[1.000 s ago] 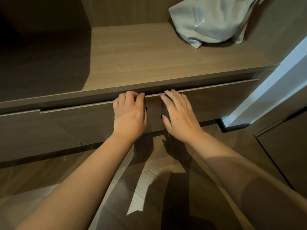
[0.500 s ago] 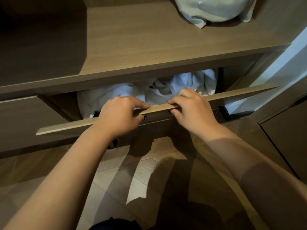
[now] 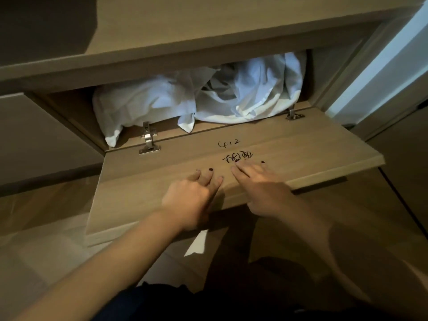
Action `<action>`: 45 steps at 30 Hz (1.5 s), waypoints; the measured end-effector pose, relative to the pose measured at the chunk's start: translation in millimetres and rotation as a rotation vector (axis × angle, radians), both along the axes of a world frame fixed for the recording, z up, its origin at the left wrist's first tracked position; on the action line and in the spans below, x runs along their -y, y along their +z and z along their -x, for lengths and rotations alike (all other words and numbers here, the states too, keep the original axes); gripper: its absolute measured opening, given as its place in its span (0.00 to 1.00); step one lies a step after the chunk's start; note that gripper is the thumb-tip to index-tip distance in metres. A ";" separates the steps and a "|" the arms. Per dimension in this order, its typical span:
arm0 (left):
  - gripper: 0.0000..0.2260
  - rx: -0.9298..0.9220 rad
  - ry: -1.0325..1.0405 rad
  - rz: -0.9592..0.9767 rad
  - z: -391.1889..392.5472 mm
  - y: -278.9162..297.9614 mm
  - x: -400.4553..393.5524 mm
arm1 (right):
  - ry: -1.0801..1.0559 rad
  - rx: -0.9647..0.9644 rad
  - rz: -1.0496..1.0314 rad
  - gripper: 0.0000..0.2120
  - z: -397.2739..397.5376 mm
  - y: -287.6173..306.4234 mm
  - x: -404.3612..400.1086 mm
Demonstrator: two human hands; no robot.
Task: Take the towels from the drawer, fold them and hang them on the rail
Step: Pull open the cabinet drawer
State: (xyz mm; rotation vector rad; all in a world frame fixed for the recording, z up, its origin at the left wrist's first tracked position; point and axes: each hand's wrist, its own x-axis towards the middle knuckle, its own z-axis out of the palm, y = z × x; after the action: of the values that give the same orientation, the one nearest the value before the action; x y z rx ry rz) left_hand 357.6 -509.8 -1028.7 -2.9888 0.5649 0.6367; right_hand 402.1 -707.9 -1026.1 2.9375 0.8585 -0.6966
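The wooden drop-down front (image 3: 289, 144) of the compartment lies folded down flat on two metal hinges, with handwriting on its inner face. Behind it, crumpled white towels (image 3: 208, 98) fill the open compartment, and one corner spills over the hinge line. My left hand (image 3: 192, 195) and my right hand (image 3: 261, 186) rest side by side on the near part of the panel, fingers stretched forward and holding nothing. No rail is in view.
A wooden shelf (image 3: 208, 31) runs above the compartment. A closed panel (image 3: 34, 126) sits to the left. A pale door frame (image 3: 382, 72) stands at the right. Wooden floor (image 3: 46, 228) lies below, and my dark clothing shows at the bottom edge.
The compartment front has swung from shut to fully folded down, exposing the towels. My hands went from gripping its top edge to lying flat on its inner face.
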 end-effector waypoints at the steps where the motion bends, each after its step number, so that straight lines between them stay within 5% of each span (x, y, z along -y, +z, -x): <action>1: 0.43 0.005 0.016 -0.012 9.7 -16.4 3.5 | 0.001 0.020 0.033 0.46 8.1 -13.8 0.2; 11: 0.48 0.081 0.002 -0.065 34.1 -114.2 -2.9 | 0.105 0.146 0.187 0.52 15.8 -107.3 -1.8; 23: 0.50 0.066 -0.047 -0.135 29.0 -147.5 -10.8 | 0.142 0.140 0.185 0.50 6.0 -143.0 0.9; 27: 0.42 0.119 -0.031 0.050 28.1 -134.4 -12.7 | 0.107 0.111 0.116 0.54 5.6 -140.1 0.5; 32: 0.33 0.184 0.151 0.248 14.9 -110.7 -24.6 | 0.064 0.031 0.029 0.52 2.4 -122.7 -4.0; 40: 0.34 0.414 0.693 0.548 -66.0 -48.1 -64.9 | -0.035 0.017 -0.112 0.41 -36.6 -59.6 -16.8; 45: 0.16 0.573 0.815 0.357 -131.8 -0.6 -85.2 | -0.089 0.163 -0.206 0.37 -79.0 -1.8 -41.1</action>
State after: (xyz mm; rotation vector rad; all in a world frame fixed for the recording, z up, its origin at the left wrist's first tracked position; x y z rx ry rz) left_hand 489.4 -424.6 -1029.3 -3.4160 -0.6651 -0.3921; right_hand 481.1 -666.7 -1027.8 3.1752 0.8368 -0.3841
